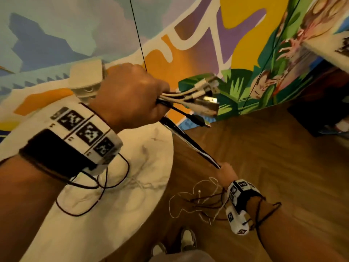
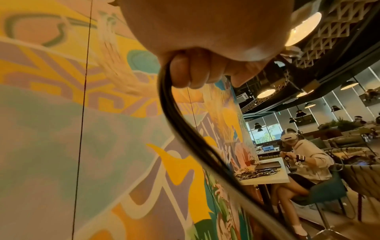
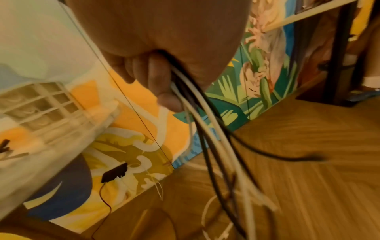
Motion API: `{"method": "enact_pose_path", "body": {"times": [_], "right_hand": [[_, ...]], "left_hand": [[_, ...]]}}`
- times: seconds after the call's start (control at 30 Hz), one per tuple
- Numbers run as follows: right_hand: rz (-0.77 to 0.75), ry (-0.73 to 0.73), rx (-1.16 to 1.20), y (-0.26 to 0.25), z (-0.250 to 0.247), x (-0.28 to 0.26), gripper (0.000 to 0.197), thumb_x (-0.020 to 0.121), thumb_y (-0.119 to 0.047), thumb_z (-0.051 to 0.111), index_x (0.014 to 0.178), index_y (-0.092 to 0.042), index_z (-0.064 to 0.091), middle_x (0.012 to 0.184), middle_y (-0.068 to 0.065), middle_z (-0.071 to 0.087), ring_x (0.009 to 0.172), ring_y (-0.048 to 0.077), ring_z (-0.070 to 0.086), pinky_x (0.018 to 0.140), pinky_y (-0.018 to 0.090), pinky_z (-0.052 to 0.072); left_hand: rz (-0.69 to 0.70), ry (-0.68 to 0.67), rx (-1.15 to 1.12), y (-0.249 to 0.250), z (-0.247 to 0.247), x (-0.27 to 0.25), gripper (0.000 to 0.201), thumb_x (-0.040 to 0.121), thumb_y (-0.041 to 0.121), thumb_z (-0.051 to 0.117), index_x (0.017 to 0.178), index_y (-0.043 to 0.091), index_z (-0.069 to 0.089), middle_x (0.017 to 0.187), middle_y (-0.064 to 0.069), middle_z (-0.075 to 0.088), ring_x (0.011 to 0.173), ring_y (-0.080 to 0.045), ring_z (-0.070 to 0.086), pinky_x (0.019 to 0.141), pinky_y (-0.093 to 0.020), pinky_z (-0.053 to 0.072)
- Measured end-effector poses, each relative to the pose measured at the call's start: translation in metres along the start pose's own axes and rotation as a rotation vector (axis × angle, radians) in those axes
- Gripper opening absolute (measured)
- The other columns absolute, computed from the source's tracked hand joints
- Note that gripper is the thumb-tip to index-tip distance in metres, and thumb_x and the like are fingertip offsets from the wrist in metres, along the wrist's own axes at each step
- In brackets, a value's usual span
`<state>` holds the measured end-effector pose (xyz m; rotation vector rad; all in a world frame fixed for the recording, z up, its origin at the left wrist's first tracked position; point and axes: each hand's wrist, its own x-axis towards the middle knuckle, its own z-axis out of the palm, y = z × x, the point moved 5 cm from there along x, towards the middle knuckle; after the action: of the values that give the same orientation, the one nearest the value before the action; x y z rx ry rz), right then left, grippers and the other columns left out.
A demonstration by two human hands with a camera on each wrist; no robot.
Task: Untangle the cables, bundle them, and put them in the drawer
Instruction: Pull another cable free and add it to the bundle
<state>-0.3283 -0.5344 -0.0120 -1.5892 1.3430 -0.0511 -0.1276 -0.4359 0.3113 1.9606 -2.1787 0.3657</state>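
Note:
A bundle of black and white cables (image 1: 188, 142) is stretched taut between my two hands, above the table edge and the floor. My left hand (image 1: 130, 95) grips the upper end in a fist, and several white and black plugs (image 1: 204, 91) stick out past it. My right hand (image 1: 225, 170) grips the bundle lower down; loose cable ends (image 1: 196, 201) dangle below it. In the left wrist view my fingers (image 2: 195, 69) curl round the dark cables (image 2: 185, 129). In the right wrist view my fingers (image 3: 160, 81) hold white and black cables (image 3: 207, 133) hanging over the floor. The white drawer unit (image 1: 86, 78) stands behind my left hand.
A round white marble table (image 1: 113, 214) lies under my left arm, with thin dark wrist-device wires looped on it. A wooden floor (image 1: 264, 148) is on the right and a painted mural wall (image 1: 188, 35) behind. Another person (image 2: 304, 155) sits at a far table.

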Motion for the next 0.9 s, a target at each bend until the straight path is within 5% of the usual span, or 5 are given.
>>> {"method": "enact_pose_path", "body": {"times": [0.27,0.47,0.63,0.8,0.9], "right_hand": [[-0.119,0.019,0.421,-0.064,-0.006,-0.020,0.048,0.092,-0.011,0.049,0.046,-0.022,0.045,0.043,-0.006,0.037,0.043,0.014,0.031,0.047,0.027,0.023],[-0.291,-0.040,0.466,-0.118,-0.030,-0.049,0.048,0.093,-0.015,0.050,0.046,-0.024,0.045,0.043,-0.005,0.035,0.037,0.012,0.027,0.042,0.024,0.023],[-0.294,0.100,0.361,-0.130,-0.047,-0.046,0.033,0.091,-0.010,0.051,0.058,-0.014,0.045,0.048,-0.003,0.038,0.041,0.012,0.032,0.044,0.026,0.026],[-0.268,0.104,0.325,-0.141,-0.034,-0.042,0.033,0.093,-0.019,0.053,0.061,-0.011,0.047,0.052,0.001,0.038,0.042,0.012,0.030,0.043,0.025,0.027],[-0.240,0.123,0.345,-0.144,-0.035,-0.035,0.028,0.092,-0.020,0.052,0.066,-0.010,0.050,0.053,0.001,0.037,0.042,0.012,0.030,0.045,0.028,0.027]], "left_hand": [[-0.014,0.052,-0.227,0.054,0.083,-0.004,0.036,0.082,0.039,0.047,0.054,0.019,0.056,0.043,-0.001,0.050,0.036,-0.018,0.035,0.048,-0.010,0.007],[-0.538,-0.087,-0.799,0.048,0.141,-0.003,0.047,0.084,0.046,0.063,0.046,0.021,0.048,0.039,0.008,0.046,0.042,-0.007,0.045,0.042,-0.017,0.028],[-0.579,0.095,-0.742,0.042,0.129,0.004,0.039,0.078,0.058,0.060,0.077,0.020,0.066,0.062,0.009,0.060,0.062,-0.014,0.057,0.054,-0.032,0.046],[-0.558,0.037,-0.829,0.041,0.121,0.012,0.036,0.085,0.043,0.063,0.055,0.025,0.054,0.051,0.006,0.052,0.046,-0.007,0.046,0.045,-0.020,0.033],[-0.597,0.091,-0.691,0.030,0.118,0.010,0.026,0.084,0.045,0.063,0.068,0.026,0.054,0.058,0.009,0.052,0.054,-0.007,0.049,0.047,-0.021,0.033]]}}
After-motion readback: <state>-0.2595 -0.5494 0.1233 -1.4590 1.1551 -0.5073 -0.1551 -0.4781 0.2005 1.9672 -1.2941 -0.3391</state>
